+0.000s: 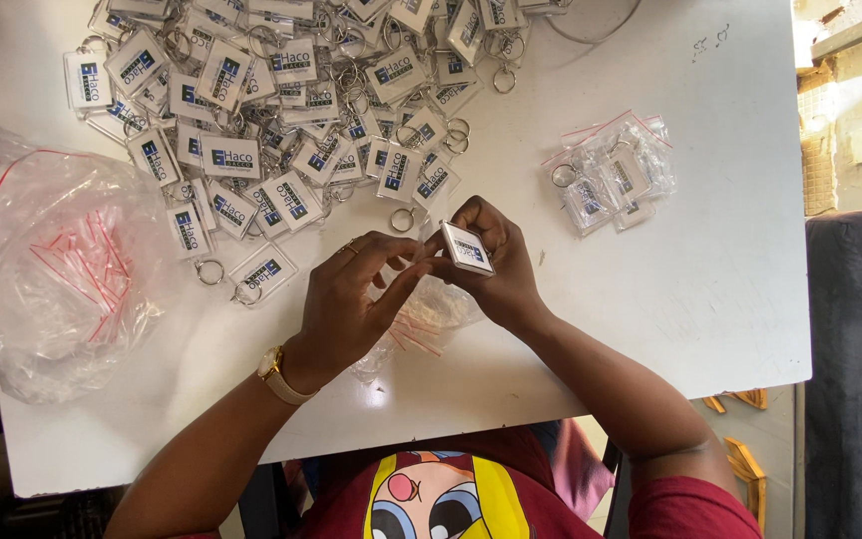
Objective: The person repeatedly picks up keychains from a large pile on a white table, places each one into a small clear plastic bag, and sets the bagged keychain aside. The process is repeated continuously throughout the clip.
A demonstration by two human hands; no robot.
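Nearest us, our left hand (346,299) has fingers curled, tips touching a thin clear bag (431,309) that lies just under both hands. Our right hand (496,269) pinches a rectangular clear keychain tag (467,248) between thumb and fingertips, held by its edges above the bag's mouth. We judge the tag light, rigid and slick, so edge grip suits it; the bag is limp and flimsy. Beyond the fingertips lies a heap of loose tags (281,110) on the white table (650,319); right of the fingers, a few bagged ones (616,175); far left, a sack of spare bags (52,269).
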